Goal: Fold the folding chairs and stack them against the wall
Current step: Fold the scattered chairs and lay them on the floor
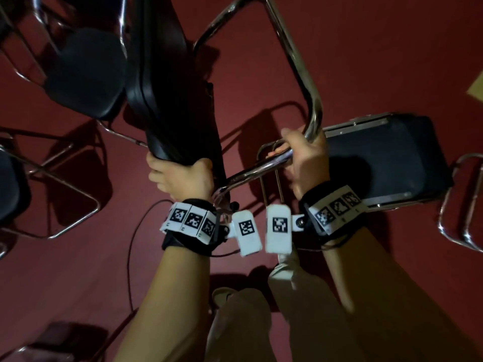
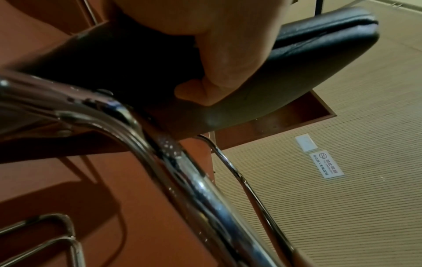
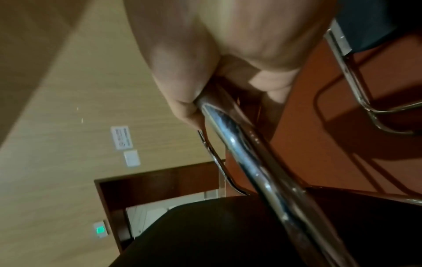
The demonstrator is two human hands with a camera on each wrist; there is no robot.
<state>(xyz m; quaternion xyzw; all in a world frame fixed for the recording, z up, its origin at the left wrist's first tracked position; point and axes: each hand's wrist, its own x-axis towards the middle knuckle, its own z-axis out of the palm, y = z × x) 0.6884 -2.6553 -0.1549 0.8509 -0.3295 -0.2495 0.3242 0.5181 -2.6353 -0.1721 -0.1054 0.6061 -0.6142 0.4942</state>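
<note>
Chrome tubing and black padding fill the middle of the head view, where a person holds a partly folded chair (image 1: 167, 82) up off the dark red floor (image 1: 366, 61). Left hand (image 1: 183, 178) grips the near edge of the black padded seat, the fingers curled over the top of the cushion; the left wrist view shows the thumb (image 2: 228, 72) pressed against the cushion's underside, with the seamed edge of the padding running away toward a ribbed tan wall (image 2: 342, 198). Right hand (image 1: 305, 158) is wrapped round the chrome frame tube (image 1: 295, 56) just where it bends, and the right wrist view shows the fingers (image 3: 182, 101) closed on that shiny tube. Seat and frame stand apart in a narrow V, the seat tilted steeply on the left and the tube loop swinging out to the right. Both wrists carry black bands with white marker tags (image 1: 190, 220). Around the held chair stand other chairs on the floor: one unfolded with a black seat (image 1: 86, 71) at upper left, another (image 1: 386, 158) just beyond the right hand, and part of one (image 1: 10, 186) at the left edge. A thin black cable (image 1: 136, 231) loops over the floor below the left wrist. On the tan wall a small white sign (image 2: 326, 164) and a switch plate (image 2: 306, 142) sit beside a dark-framed opening (image 2: 274, 126).
</note>
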